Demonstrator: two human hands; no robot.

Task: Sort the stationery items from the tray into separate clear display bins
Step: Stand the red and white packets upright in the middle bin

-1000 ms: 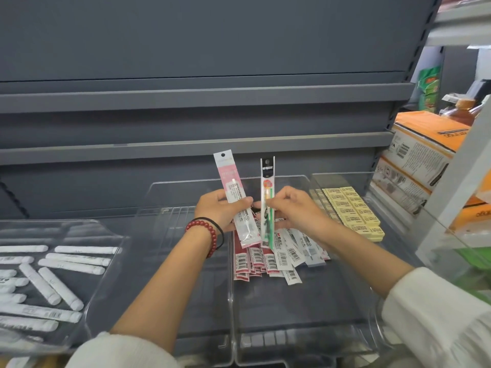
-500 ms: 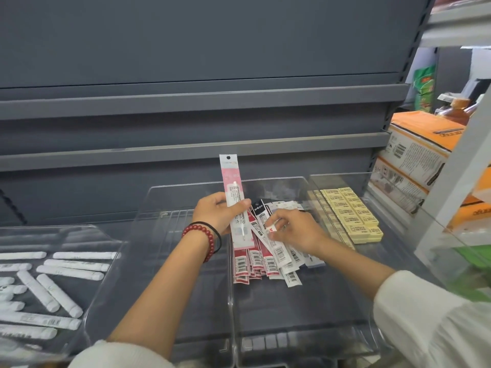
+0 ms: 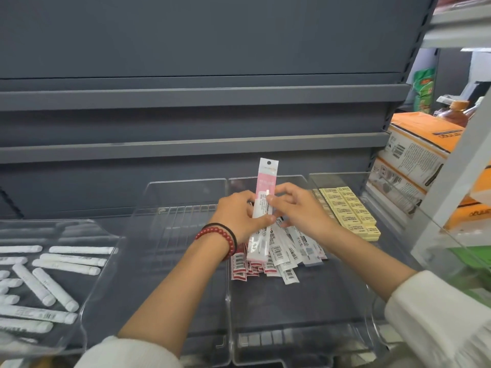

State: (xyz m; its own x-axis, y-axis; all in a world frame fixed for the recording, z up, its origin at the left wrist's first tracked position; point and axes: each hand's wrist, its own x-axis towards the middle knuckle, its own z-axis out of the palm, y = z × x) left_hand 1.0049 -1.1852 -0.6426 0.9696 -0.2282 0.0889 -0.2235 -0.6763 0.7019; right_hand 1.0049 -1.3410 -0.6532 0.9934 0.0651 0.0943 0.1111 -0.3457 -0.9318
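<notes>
Mid-sort: the left hand [image 3: 239, 216] grips a pack [image 3: 267, 179] upright over the pile [image 3: 287, 251] in the middle bin [image 3: 292, 304] — the right hand [image 3: 300, 208] pinches its edge. Next, probably, it goes to its own bin.

The left hand [image 3: 239, 216] and right hand [image 3: 297, 208] meet round an upright pink packet [image 3: 265, 192] over the back half of the centre bin [image 3: 292, 314], closing off the pile of packets [image 3: 281, 256] from above, while that bin's front half lies bare to its near wall. The neighbouring bin [image 3: 172, 261] on the left is open from front wall to back, crossed only by the left forearm [image 3: 172, 296] at its right edge. Yellow blocks [image 3: 350, 213], a slanted clear panel [image 3: 438, 235] and a white post [image 3: 451, 187] crowd the right side, and a shelf ledge [image 3: 186, 144] runs above the back rims.
</notes>
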